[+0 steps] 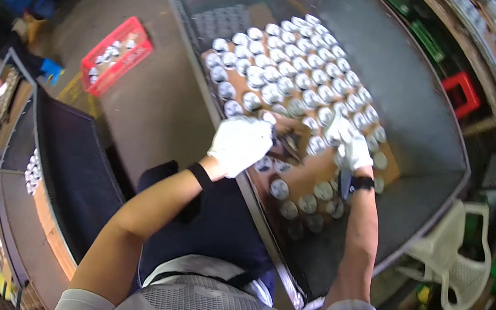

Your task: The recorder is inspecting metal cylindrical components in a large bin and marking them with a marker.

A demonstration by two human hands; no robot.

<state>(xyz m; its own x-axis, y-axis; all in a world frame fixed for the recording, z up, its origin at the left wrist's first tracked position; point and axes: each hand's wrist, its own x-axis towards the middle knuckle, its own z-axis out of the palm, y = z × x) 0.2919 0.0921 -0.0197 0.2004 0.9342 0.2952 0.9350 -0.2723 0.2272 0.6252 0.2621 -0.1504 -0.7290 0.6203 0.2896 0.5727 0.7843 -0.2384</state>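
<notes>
Both hands wear white gloves over a large metal-walled bin. Rows of small round silvery-white metal pieces (302, 80) stand on a brown cardboard sheet (392, 168) inside it. My left hand (240, 145) is at the near left edge of the rows, its fingers curled round something mostly hidden. Just right of it is a dark, blurred shape (290, 147) that I cannot identify. My right hand (349, 145) reaches down among the pieces farther right, fingers bunched together; what they grip, if anything, is hidden. Several more round pieces (323, 190) lie nearer me, below the hands.
The bin's metal wall (398, 68) rises along the right. A red crate (117, 56) with some pieces sits on the floor at left. A second dark bin (77, 147) stands at lower left, a white plastic chair (456, 256) at right, and a red crate (460, 94) beyond the wall.
</notes>
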